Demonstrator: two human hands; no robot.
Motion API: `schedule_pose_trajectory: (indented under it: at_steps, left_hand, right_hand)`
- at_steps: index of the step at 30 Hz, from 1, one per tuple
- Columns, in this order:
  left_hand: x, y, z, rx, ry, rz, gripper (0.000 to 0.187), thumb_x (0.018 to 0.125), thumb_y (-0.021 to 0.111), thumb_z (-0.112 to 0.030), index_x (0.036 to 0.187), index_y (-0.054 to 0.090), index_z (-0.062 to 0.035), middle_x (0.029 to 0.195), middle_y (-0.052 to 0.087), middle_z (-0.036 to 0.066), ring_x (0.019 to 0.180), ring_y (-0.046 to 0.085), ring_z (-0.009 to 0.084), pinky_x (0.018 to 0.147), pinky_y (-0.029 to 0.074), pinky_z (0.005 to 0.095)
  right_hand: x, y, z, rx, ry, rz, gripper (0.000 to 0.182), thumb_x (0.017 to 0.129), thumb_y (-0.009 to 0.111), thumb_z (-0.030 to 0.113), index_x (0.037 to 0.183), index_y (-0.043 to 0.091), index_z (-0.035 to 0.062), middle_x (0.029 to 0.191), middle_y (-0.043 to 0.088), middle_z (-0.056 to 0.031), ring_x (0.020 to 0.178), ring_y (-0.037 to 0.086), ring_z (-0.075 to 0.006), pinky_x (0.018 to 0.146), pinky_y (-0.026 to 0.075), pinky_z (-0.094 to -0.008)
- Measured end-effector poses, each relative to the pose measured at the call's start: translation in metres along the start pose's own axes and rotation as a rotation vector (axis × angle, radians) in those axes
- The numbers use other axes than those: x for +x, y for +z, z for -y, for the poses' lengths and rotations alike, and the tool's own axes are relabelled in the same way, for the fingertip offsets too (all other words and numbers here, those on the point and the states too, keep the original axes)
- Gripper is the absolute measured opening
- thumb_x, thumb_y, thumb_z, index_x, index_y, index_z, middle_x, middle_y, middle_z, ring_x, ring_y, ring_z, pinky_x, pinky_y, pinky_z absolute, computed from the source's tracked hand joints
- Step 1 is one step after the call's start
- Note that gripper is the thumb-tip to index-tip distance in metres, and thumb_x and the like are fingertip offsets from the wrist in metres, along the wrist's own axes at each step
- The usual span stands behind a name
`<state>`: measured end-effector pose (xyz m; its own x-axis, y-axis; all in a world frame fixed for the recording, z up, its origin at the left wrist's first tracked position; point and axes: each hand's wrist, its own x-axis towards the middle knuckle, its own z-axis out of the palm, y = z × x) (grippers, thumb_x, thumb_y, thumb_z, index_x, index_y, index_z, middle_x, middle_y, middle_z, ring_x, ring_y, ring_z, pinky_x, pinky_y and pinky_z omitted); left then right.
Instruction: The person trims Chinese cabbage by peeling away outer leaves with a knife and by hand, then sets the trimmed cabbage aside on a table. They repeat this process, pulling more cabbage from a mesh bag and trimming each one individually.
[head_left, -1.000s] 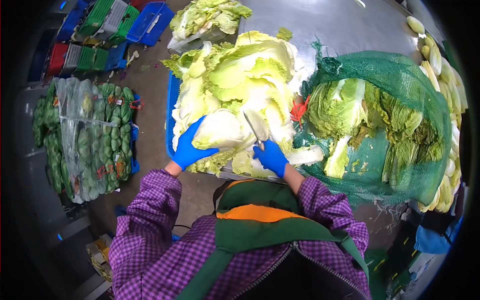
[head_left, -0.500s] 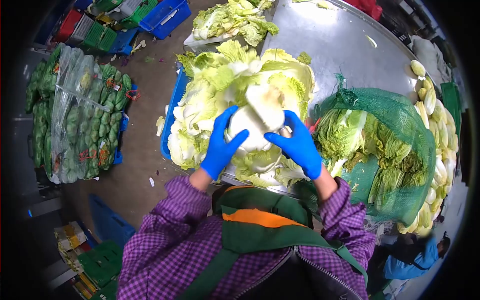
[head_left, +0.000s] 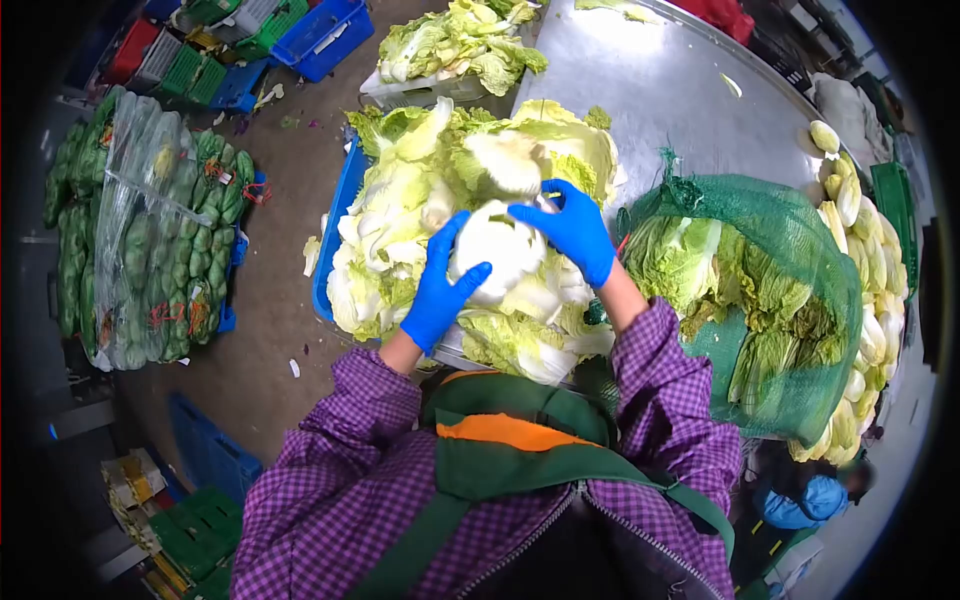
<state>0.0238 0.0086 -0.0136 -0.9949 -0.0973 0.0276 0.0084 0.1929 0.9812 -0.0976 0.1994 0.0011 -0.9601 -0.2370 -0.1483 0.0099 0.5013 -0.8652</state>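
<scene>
1. Cabbage head (head_left: 497, 256): pale, mostly white, held above the leaf pile (head_left: 395, 230), near its middle. Ragged leaf edges show on its upper part.
2. Left hand (head_left: 443, 287), blue glove: holds the cabbage head from its left side, thumb and fingers set apart, thumb tip on the front, fingers along the upper left.
3. Right hand (head_left: 578, 232), blue glove: at the upper right edge of the cabbage head, thumb and forefinger bent toward each other with a gap between. Something small shows by the fingers; cannot tell what it is, nor whether it is pinched.
4. Loose leaves with broad white bases lie around and below the cabbage head, heaped over a blue crate (head_left: 337, 240) whose left wall shows.
5. Behind the pile: a light crate (head_left: 432, 90) heaped with green outer leaves (head_left: 450, 45).
6. Right of the pile: a green net bag (head_left: 790, 215) on the metal desk (head_left: 620, 95), holding leafy cabbages (head_left: 690, 258), some browned.
7. Farther right: a heap of pale, trimmed cabbages (head_left: 872, 300).
8. Left, well apart from the pile: a stack of green-netted produce (head_left: 165, 235), partly under clear plastic.
9. Lower right edge: another person (head_left: 812, 500) in blue, partly seen.
</scene>
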Motion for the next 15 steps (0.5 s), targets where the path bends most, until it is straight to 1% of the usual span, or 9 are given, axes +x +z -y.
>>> schedule_pose_trajectory:
  at_steps: [1,3,4,6,7,9,10,13,15]
  left_hand:
    - [0.003,-0.005,-0.014,-0.084,-0.107,0.035,0.075,0.085,0.066,-0.021,0.145,0.026,-0.0038,0.144,0.035,0.014,0.132,0.034,0.0262,0.111,0.026,0.0377]
    - [0.004,0.000,-0.016,0.019,0.056,-0.126,0.065,0.084,0.067,-0.022,0.140,0.038,-0.0045,0.141,0.041,0.013,0.131,0.038,0.0267,0.110,0.029,0.0381]
    - [0.006,-0.002,-0.022,0.021,0.062,-0.127,0.065,0.084,0.067,-0.022,0.140,0.038,-0.0045,0.141,0.041,0.013,0.131,0.038,0.0267,0.110,0.029,0.0381]
    - [0.006,-0.005,-0.032,0.699,0.527,-0.068,0.051,0.082,0.067,-0.024,0.129,0.054,-0.0078,0.132,0.052,0.011,0.122,0.046,0.0281,0.103,0.036,0.0385]
    - [0.011,-0.008,-0.037,0.693,0.522,-0.070,0.051,0.082,0.067,-0.024,0.129,0.054,-0.0078,0.132,0.052,0.011,0.122,0.046,0.0281,0.103,0.036,0.0385]
    - [0.028,-0.021,-0.049,0.753,0.549,0.168,0.040,0.081,0.068,-0.025,0.118,0.063,-0.0113,0.124,0.059,0.008,0.109,0.053,0.0291,0.094,0.042,0.0392]
    - [0.030,-0.027,-0.054,0.803,0.561,0.158,0.040,0.080,0.068,-0.024,0.119,0.063,-0.0134,0.122,0.060,0.006,0.100,0.055,0.0288,0.089,0.044,0.0401]
    - [0.033,-0.055,-0.065,0.923,0.494,0.170,0.043,0.079,0.068,-0.024,0.120,0.061,-0.0136,0.121,0.060,0.008,0.096,0.057,0.0282,0.085,0.044,0.0389]
    - [0.039,-0.072,-0.073,1.013,0.412,0.217,0.046,0.076,0.070,-0.030,0.117,0.062,-0.0118,0.104,0.061,0.011,0.092,0.058,0.0284,0.080,0.045,0.0388]
  right_hand:
    - [0.008,-0.002,0.002,-0.031,0.041,-0.024,0.079,0.063,0.076,0.061,0.107,0.062,-0.0035,0.093,0.066,-0.0222,0.086,0.065,-0.0321,0.077,0.051,-0.0371]
    - [0.030,-0.009,0.005,-0.137,0.132,0.090,0.077,0.064,0.074,0.061,0.104,0.063,-0.0039,0.091,0.066,-0.0222,0.084,0.066,-0.0324,0.076,0.051,-0.0371]
    - [0.034,-0.009,0.004,-0.128,0.153,0.115,0.079,0.065,0.073,0.061,0.107,0.062,-0.0043,0.093,0.067,-0.0219,0.084,0.066,-0.0317,0.076,0.051,-0.0365]
    - [0.037,0.000,-0.011,-0.104,0.126,0.080,0.079,0.065,0.073,0.061,0.109,0.062,-0.0044,0.096,0.067,-0.0222,0.086,0.066,-0.0316,0.078,0.051,-0.0367]
    - [0.037,0.003,-0.017,-0.082,0.102,0.051,0.080,0.066,0.073,0.060,0.111,0.061,-0.0045,0.098,0.067,-0.0225,0.089,0.066,-0.0315,0.080,0.051,-0.0369]
    - [0.028,-0.003,-0.006,-0.060,0.130,0.085,0.080,0.066,0.073,0.059,0.114,0.060,-0.0045,0.102,0.066,-0.0230,0.093,0.065,-0.0321,0.082,0.050,-0.0376]
    - [0.022,-0.004,-0.003,-0.033,0.156,0.114,0.080,0.067,0.073,0.058,0.116,0.059,-0.0045,0.105,0.065,-0.0234,0.097,0.065,-0.0327,0.085,0.049,-0.0383]
    - [0.006,-0.008,-0.013,-0.071,0.040,0.039,0.075,0.070,0.072,0.051,0.117,0.058,-0.0047,0.107,0.064,-0.0248,0.101,0.063,-0.0339,0.088,0.048,-0.0397]
    - [0.004,-0.007,-0.022,-0.107,0.028,0.083,0.070,0.072,0.069,0.045,0.119,0.057,-0.0050,0.108,0.064,-0.0257,0.102,0.062,-0.0351,0.089,0.048,-0.0398]
